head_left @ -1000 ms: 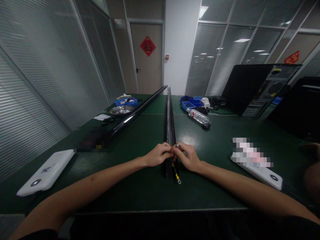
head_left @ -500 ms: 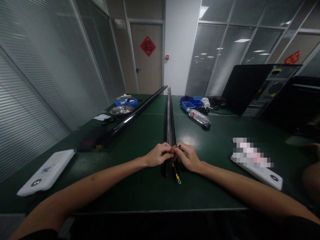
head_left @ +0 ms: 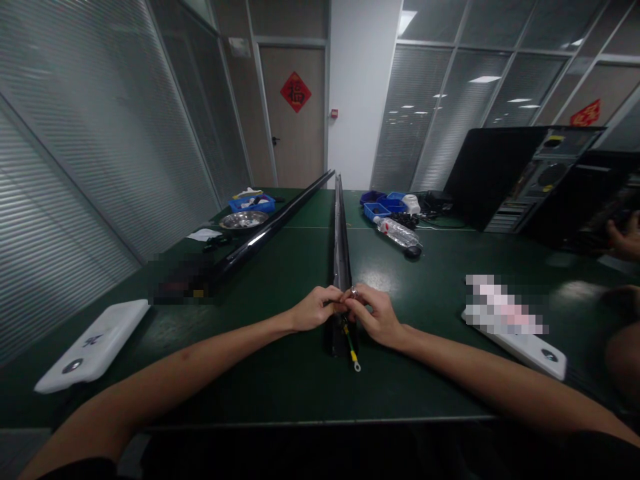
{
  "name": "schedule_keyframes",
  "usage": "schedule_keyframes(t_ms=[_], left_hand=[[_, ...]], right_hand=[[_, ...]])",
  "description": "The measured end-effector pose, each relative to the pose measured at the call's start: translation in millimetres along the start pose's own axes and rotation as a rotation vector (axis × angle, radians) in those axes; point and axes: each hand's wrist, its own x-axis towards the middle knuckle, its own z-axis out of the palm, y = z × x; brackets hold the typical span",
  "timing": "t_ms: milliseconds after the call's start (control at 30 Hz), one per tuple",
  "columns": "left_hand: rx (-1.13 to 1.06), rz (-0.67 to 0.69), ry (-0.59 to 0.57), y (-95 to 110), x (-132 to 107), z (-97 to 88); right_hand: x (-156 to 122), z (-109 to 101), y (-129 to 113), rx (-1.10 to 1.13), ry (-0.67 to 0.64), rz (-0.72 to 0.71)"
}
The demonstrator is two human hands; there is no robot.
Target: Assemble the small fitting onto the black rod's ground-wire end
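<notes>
A long black channel-shaped bar [head_left: 341, 250] runs away from me along the green table [head_left: 415, 313]. Over its near end, my left hand [head_left: 317, 308] and my right hand [head_left: 376, 315] meet with thumbs and fingertips pinched together. From under the fingers hangs a short yellow-green wire [head_left: 352, 343], with a metal ring terminal [head_left: 357, 366] at its lower end. Its upper part is hidden by my hands and seems to run up into my right fingers. A small shiny ring [head_left: 354, 292] shows at my right fingers. What my left fingertips pinch is too small to make out.
A second black bar [head_left: 270, 227] lies to the left, near a metal bowl [head_left: 244, 220] and a blue tray [head_left: 265, 205]. White devices lie left [head_left: 97, 343] and right [head_left: 530, 353]. A plastic bottle [head_left: 397, 233] and blue bins [head_left: 376, 210] are beyond. Another person's hand [head_left: 625, 240] is at far right.
The hanging wire's ring end has shifted slightly down and left. My hands stay together with only small finger movement. At the far right, another person's hand has come into view.
</notes>
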Motion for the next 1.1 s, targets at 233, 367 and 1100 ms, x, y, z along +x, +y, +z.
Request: schedule_keyframes(t_ms=[233, 367, 1100], left_hand=[[-0.006, 0.015, 0.009, -1.4, 0.3, 0.6], [0.001, 0.019, -0.007, -2.4, 0.0, -0.5], [0.042, 0.021, -0.024, -8.4, -1.6, -0.8]], right_hand=[[0.2, 0.3, 2.0, -0.004, -0.006, -0.009], [0.8, 0.5, 1.6, 0.003, -0.007, -0.006], [-1.0, 0.9, 4.6, -0.025, -0.027, -0.011]])
